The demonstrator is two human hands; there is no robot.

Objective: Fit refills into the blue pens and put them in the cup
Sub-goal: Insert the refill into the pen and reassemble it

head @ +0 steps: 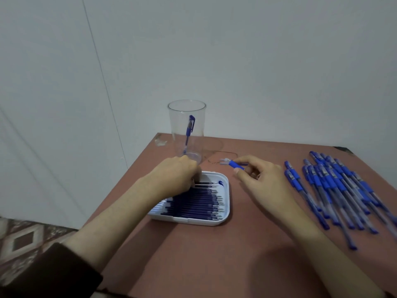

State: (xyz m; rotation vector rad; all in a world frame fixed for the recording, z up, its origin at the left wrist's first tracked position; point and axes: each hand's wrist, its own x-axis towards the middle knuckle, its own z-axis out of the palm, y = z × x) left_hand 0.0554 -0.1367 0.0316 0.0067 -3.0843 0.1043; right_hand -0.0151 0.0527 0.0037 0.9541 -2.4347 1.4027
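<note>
A clear plastic cup (pixel 186 117) stands at the table's far left corner with one blue pen (pixel 189 131) leaning inside it. In front of it a white tray (pixel 226 203) holds several dark blue refills (pixel 193 201) lying side by side. My left hand (pixel 176 177) reaches into the tray's far end, its curled fingers on a refill (pixel 206 183). To the right of the tray, my right hand (pixel 263 179) holds a blue pen barrel (pixel 235 164) with its clear tip pointing left. Several blue pens (pixel 335 188) lie in a loose pile at the right.
The reddish-brown table (pixel 204 254) meets a pale wall at the back. Its left edge drops to a patterned floor (pixel 23 241). A scuffed patch (pixel 160 141) marks the far left corner. A dark sleeve (pixel 47 274) covers my left forearm.
</note>
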